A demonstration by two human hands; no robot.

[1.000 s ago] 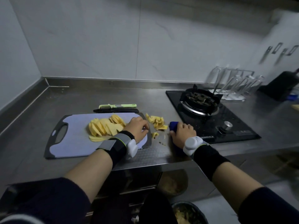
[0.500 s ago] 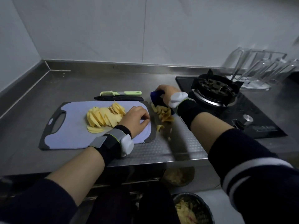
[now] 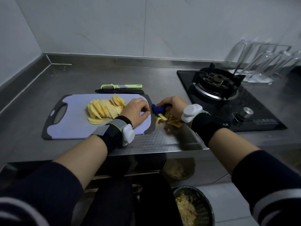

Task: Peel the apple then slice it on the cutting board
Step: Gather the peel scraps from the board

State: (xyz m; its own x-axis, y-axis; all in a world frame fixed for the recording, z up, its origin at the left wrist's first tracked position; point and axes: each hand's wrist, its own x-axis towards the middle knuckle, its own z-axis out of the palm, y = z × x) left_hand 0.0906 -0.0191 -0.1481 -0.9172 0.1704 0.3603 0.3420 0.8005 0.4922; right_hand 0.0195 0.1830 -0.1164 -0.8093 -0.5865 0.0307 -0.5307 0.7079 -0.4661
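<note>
Apple slices (image 3: 105,109) are piled pale yellow on the lilac cutting board (image 3: 73,126), right of its middle, with one slice lying flat just on the near side of the heap. The left hand (image 3: 136,111) is rested on the board's right end, right beside the slices, fingers loosely bent and nothing held in it. The right hand (image 3: 173,106) is curled round a small blue object (image 3: 158,109), can't tell what exactly, held just off the board's right edge and touching the heap of peels (image 3: 172,119) on the steel counter (image 3: 81,79). So the hands are close together but not touching. A green peeler (image 3: 121,86) and a black knife (image 3: 119,91) are laid side by side just behind the board. A gas stove (image 3: 216,82) is set at the right, and a bin (image 3: 203,207) of scraps is seen on the floor below.
</note>
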